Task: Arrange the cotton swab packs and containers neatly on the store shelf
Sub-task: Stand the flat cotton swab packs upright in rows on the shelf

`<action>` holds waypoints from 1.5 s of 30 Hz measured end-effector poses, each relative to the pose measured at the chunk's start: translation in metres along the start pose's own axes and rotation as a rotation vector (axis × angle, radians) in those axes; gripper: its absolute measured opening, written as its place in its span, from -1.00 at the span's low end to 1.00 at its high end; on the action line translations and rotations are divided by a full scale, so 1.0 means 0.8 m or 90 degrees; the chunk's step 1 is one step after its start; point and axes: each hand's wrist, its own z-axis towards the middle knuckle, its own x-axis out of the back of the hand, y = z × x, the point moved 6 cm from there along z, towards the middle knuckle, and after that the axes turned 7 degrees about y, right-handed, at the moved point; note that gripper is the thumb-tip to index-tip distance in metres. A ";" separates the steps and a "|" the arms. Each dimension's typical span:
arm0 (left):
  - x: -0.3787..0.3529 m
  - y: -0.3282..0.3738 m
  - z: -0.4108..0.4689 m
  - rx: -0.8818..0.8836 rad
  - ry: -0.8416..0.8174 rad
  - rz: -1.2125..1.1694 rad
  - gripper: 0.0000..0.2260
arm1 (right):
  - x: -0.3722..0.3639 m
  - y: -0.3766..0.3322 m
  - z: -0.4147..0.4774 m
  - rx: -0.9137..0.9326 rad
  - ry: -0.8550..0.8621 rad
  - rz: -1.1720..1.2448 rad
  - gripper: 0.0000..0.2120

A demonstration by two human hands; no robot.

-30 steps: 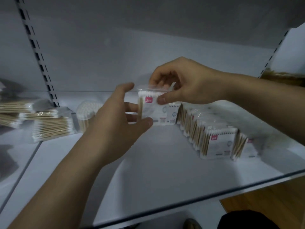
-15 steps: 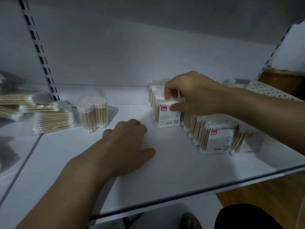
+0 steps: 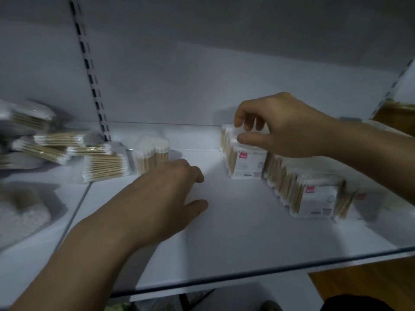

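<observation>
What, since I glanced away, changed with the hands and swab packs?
The right hand carried the cotton swab pack down and back, standing it on the shelf, still pinching its top. The left hand let go and dropped onto the shelf. The heart-shaped container and right-hand row stayed put.

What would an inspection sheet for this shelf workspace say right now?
Surface: white shelf, dimly lit.
Job's things: pack row upright at right; rear pack upright at its back end; clear container of swabs standing left of centre; flat packs piled loosely on the next shelf section.
Clutter: blurred white bag far left, contents unclear.
Grippers: right hand pinches the rear pack's top; left hand rests on the shelf, holding nothing.
Cables: nothing seen.
Surroundings: slotted upright, grey back panel, wooden floor below.
</observation>
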 end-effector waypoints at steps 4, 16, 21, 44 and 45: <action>0.033 -0.041 -0.024 0.063 0.062 0.078 -0.69 | 0.002 -0.056 0.029 0.012 0.034 0.105 -0.86; 0.101 -0.148 -0.100 0.271 0.178 0.056 -0.75 | -0.095 -0.260 0.175 0.142 -0.005 0.117 -0.57; 0.105 -0.159 -0.100 0.298 0.288 -0.022 -0.78 | -0.130 -0.280 0.212 0.107 -0.014 0.042 -0.78; 0.146 -0.191 -0.135 0.371 0.812 -0.411 -0.67 | -0.134 -0.259 0.210 0.112 -0.069 0.049 -0.78; 0.145 -0.194 -0.135 0.374 0.812 -0.437 -0.68 | -0.127 -0.254 0.211 0.112 -0.048 0.058 -0.80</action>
